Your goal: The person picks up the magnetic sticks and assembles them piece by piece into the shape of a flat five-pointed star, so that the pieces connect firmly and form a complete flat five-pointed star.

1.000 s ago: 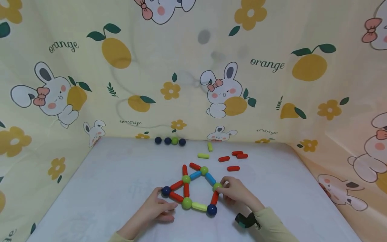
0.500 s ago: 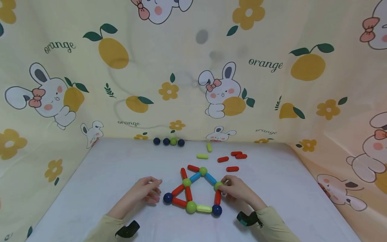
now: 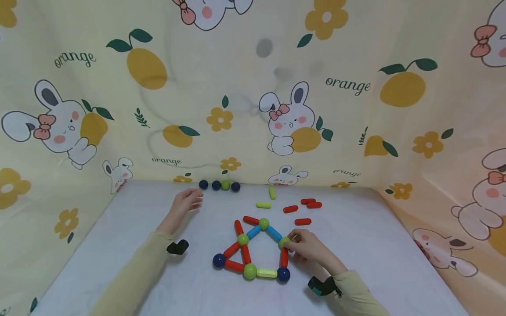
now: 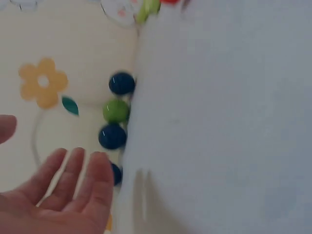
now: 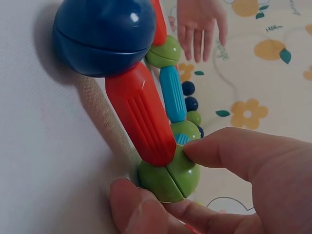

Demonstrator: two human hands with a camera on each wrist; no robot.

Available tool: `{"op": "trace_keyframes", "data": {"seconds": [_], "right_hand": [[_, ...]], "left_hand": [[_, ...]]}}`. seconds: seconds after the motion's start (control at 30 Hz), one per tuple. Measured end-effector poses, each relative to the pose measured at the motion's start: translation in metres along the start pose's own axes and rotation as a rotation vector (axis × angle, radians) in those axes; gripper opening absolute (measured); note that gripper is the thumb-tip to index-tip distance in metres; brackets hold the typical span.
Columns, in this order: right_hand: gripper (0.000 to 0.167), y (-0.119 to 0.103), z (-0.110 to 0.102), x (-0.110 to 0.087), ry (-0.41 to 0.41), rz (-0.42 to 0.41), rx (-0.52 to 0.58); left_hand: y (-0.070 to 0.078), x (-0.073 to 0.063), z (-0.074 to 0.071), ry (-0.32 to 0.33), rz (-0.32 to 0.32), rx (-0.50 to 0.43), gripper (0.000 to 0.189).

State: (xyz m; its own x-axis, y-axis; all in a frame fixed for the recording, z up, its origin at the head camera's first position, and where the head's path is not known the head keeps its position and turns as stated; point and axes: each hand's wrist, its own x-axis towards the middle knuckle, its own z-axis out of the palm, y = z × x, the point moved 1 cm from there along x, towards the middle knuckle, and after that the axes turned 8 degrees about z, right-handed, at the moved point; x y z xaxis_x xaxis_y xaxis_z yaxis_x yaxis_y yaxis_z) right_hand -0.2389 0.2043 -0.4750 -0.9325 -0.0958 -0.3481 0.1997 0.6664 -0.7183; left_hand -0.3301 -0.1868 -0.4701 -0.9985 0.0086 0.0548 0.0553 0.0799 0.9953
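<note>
On the white table lies a flat frame of coloured rods and balls. My right hand (image 3: 310, 249) pinches the green ball (image 5: 165, 183) at its right corner between thumb and fingers. A red rod (image 5: 141, 114) joins that ball to a dark blue ball (image 3: 283, 274). Two blue rods (image 3: 274, 233) form the top; red rods (image 3: 235, 266) make a triangle on the left, ending in another dark blue ball (image 3: 219, 260). My left hand (image 3: 183, 210), fingers extended and holding nothing, hovers near the row of loose balls (image 4: 112, 136) at the table's back edge.
Behind the frame lie two loose yellow-green rods (image 3: 263, 205) and several loose red rods (image 3: 302, 221). A patterned cloth (image 3: 237, 70) with rabbits and oranges rises along the back and sides of the table. Each wrist wears a black camera (image 3: 322, 286).
My left hand has let go of the left dark blue ball and moved back towards the loose balls. The frame's lower part shifted slightly right and nearer; my right hand keeps its grip.
</note>
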Motion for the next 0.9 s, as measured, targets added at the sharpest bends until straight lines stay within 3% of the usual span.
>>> {"op": "trace_keyframes", "data": {"seconds": [0.17,0.3,0.47,0.67,0.73,0.9], "right_hand": [[0.033,0.001,-0.001,0.001,-0.009,0.009,0.005],[0.033,0.003,-0.001,0.002,-0.02,0.005,0.009],[0.033,0.004,0.0,0.004,-0.031,-0.025,0.006],[0.034,0.004,0.001,0.004,-0.027,-0.027,0.005],[0.034,0.004,0.001,0.004,-0.025,-0.022,0.011],[0.034,0.006,0.001,0.005,-0.024,-0.024,0.016]], "left_hand": [[-0.001,0.026,-0.002,0.04,0.063,-0.063,0.051],[0.0,0.04,-0.001,0.04,0.08,-0.047,0.054],[0.0,0.049,0.0,0.006,0.053,0.035,0.067],[-0.003,0.057,0.005,-0.109,-0.036,0.153,0.088],[-0.003,0.059,0.009,-0.13,-0.03,0.239,0.082],[-0.006,0.054,0.016,-0.112,0.02,0.436,0.043]]}}
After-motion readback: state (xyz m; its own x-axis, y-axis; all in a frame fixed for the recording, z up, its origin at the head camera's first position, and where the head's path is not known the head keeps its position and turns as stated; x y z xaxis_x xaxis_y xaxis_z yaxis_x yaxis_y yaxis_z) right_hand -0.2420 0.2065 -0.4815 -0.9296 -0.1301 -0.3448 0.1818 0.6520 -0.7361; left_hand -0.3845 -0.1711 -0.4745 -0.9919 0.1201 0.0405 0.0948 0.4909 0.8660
